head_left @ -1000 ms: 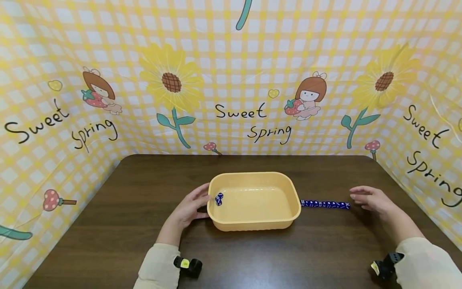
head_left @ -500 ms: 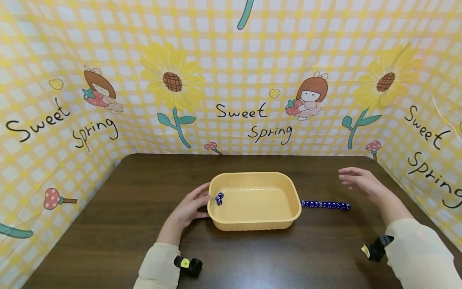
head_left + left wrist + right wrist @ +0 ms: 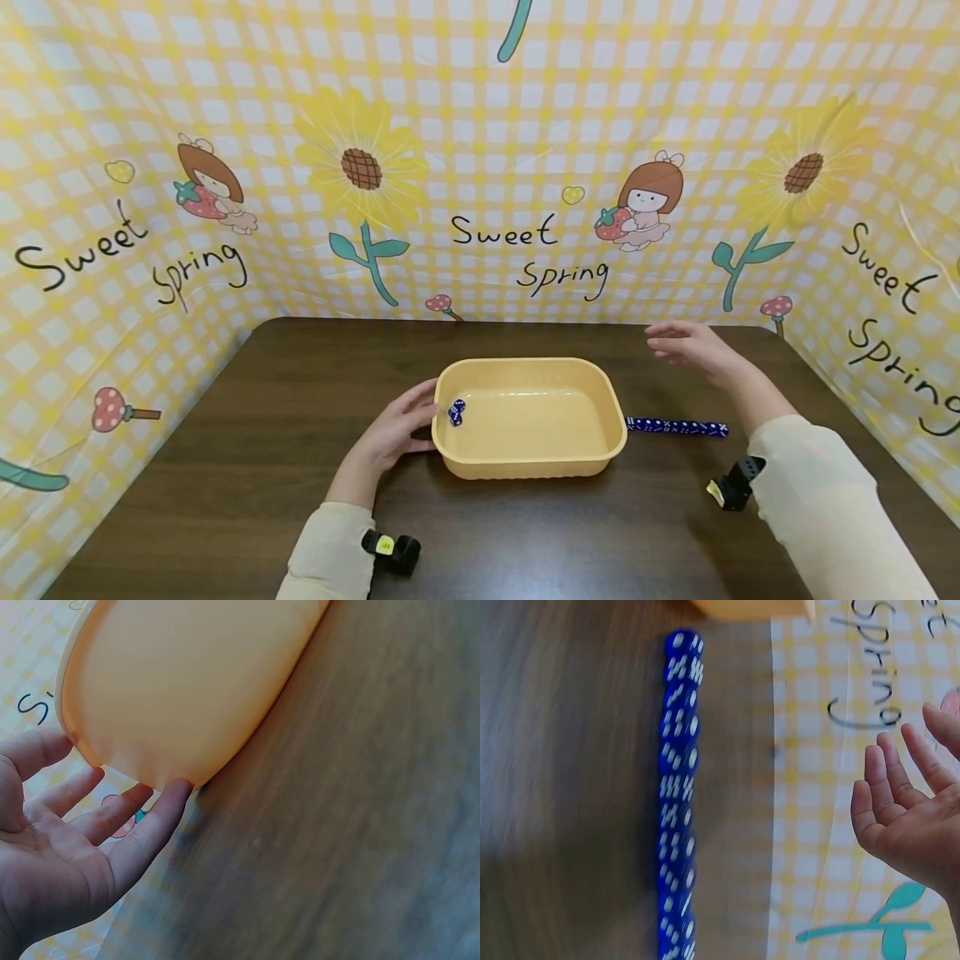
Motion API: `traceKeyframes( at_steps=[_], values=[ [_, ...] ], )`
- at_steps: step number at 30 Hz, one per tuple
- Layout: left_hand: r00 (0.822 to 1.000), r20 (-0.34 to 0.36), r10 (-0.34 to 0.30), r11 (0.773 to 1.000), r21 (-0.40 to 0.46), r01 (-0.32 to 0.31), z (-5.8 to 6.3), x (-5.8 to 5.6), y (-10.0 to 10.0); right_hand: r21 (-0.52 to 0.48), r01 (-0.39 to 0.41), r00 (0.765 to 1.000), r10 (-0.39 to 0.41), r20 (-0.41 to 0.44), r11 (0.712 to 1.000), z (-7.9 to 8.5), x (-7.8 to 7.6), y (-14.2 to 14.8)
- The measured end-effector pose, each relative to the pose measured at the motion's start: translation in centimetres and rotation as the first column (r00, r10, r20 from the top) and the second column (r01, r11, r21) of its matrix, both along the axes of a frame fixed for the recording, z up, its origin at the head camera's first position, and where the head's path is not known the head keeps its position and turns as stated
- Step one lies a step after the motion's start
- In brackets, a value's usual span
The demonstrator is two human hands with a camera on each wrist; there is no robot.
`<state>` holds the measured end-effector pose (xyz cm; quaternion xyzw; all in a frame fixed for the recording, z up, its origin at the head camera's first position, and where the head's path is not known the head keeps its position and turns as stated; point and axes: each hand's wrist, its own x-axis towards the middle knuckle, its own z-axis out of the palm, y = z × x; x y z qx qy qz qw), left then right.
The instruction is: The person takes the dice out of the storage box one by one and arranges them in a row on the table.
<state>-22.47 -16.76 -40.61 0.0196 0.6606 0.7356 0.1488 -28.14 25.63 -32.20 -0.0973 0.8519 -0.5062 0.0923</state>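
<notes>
A yellow plastic basin (image 3: pixel 532 433) stands mid-table, with a few blue dice (image 3: pixel 456 412) lying inside at its left end. Against the basin's left end rest the spread fingertips of my left hand (image 3: pixel 397 429); the left wrist view shows these fingers (image 3: pixel 157 825) touching the outer wall without curling round it. A straight row of blue dice with white pips (image 3: pixel 677 427) runs rightward from the basin's right side. My right hand (image 3: pixel 693 346) hovers beyond that row, fingers relaxed and holding nothing. In the right wrist view, the palm of this hand (image 3: pixel 915 814) faces the camera, apart from the dice.
The dark wooden table (image 3: pixel 525 542) carries everything. A yellow checked cloth (image 3: pixel 487 125) with printed flowers and lettering hangs behind it and along both sides. A black camera (image 3: pixel 393 550) is strapped to the left wrist, another camera (image 3: pixel 737 485) to the right.
My right hand has moved away from the right end of the dice row, leftward and toward the table's back. The left hand, the basin and the dice have stayed in place.
</notes>
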Motion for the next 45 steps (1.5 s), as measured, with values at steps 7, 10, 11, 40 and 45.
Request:
traceKeyframes(
  at_steps=[7,10,11,40,45],
  values=[
    [1.000,-0.007,0.007,1.000,-0.004,-0.007,-0.1,0.0,0.0,-0.048,-0.019,1.000,0.019,0.002,0.999,0.2,-0.9,-3.4],
    [1.000,-0.001,0.004,1.000,-0.001,-0.004,0.0,0.0,-0.1,-0.080,-0.031,0.999,0.032,0.007,0.996,0.2,-1.3,-5.0],
    [1.000,0.002,0.003,1.000,-0.001,-0.003,0.0,0.0,-0.1,-0.085,-0.039,0.999,0.040,0.008,0.996,0.2,-1.4,-5.5],
    [1.000,-0.010,-0.001,1.000,0.002,0.001,0.1,0.0,0.1,-0.195,-0.228,0.964,0.249,0.089,0.954,-2.9,-0.5,-19.4],
    [1.000,-0.005,0.006,1.000,0.003,-0.006,0.1,0.1,0.2,-0.154,-0.323,0.932,0.341,0.118,0.934,-3.4,0.1,-21.2]
  ],
)
